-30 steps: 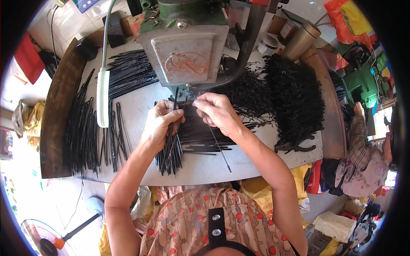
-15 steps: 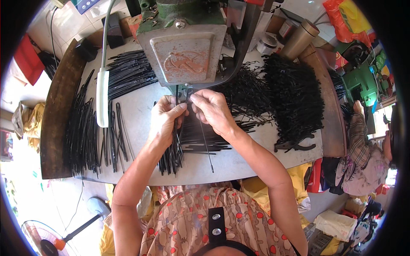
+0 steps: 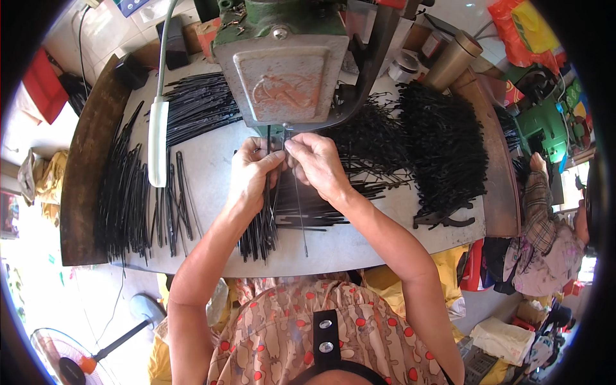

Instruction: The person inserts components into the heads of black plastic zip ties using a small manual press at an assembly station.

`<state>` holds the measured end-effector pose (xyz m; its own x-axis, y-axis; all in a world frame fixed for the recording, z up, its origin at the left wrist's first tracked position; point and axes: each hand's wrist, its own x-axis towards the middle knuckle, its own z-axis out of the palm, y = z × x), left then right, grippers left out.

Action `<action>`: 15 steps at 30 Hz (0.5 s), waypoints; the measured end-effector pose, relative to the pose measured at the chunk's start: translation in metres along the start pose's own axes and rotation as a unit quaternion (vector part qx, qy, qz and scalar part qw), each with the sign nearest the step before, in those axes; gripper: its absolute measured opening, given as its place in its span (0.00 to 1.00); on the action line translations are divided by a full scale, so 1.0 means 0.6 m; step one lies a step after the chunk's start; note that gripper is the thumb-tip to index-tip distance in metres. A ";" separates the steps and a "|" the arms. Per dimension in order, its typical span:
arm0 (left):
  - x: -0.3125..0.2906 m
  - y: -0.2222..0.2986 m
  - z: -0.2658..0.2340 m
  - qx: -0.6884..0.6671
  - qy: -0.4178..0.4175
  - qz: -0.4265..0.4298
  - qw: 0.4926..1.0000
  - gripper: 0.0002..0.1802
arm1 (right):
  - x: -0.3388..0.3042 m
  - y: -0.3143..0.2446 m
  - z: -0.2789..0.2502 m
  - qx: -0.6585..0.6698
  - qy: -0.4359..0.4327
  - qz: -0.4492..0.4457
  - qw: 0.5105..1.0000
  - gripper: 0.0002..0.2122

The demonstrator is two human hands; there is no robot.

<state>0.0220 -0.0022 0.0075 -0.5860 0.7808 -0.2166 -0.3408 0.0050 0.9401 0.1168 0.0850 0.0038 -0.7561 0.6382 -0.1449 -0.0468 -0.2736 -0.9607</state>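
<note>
By the machine point(image 3: 282, 77), our left hand point(image 3: 252, 168) gripped a bunch point(image 3: 261, 231) and our right hand point(image 3: 319, 162), close beside it, pinched a strip point(image 3: 300, 212). We seemed midway, many loose strips point(image 3: 128, 205) lying on the worktop point(image 3: 212, 151).

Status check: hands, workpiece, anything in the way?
Left grip closed on black rods. Right grip pinching one thin rod. Machine just beyond both; contact unclear.

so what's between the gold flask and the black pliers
A big, dense pile of thin black strips fills that stretch in the head view.
</note>
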 end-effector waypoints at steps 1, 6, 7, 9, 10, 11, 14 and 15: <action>0.003 0.001 -0.002 -0.001 0.001 0.000 1.000 0.09 | 0.001 0.000 0.001 -0.001 0.005 0.004 1.000 0.07; 0.008 0.004 -0.011 0.028 -0.017 0.016 0.999 0.09 | 0.003 0.004 0.003 -0.002 0.008 -0.006 1.000 0.08; 0.009 0.003 -0.013 0.028 -0.016 0.017 0.999 0.09 | 0.002 0.004 0.004 -0.003 0.009 -0.009 1.000 0.08; 0.009 0.001 -0.014 0.017 -0.026 0.007 1.000 0.10 | 0.002 0.006 0.004 0.000 0.008 -0.010 1.000 0.08; 0.009 0.002 -0.014 0.017 -0.025 0.008 1.000 0.10 | 0.001 0.006 0.004 0.002 0.007 -0.011 1.000 0.08; 0.009 0.003 -0.014 0.008 -0.030 -0.003 1.000 0.10 | 0.001 0.005 0.004 0.001 0.007 -0.012 1.000 0.08; 0.008 0.002 -0.014 -0.008 -0.031 -0.014 0.999 0.10 | 0.001 0.003 0.003 -0.004 0.005 -0.005 1.000 0.08; 0.008 0.001 -0.014 -0.015 -0.028 -0.015 0.999 0.10 | 0.002 0.003 0.002 0.000 0.004 -0.006 1.000 0.08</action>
<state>0.0131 -0.0036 0.0049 -0.5338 0.8137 -0.2299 -0.3800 0.0120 0.9249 0.1154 0.0844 0.0020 -0.7496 0.6477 -0.1360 -0.0551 -0.2657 -0.9625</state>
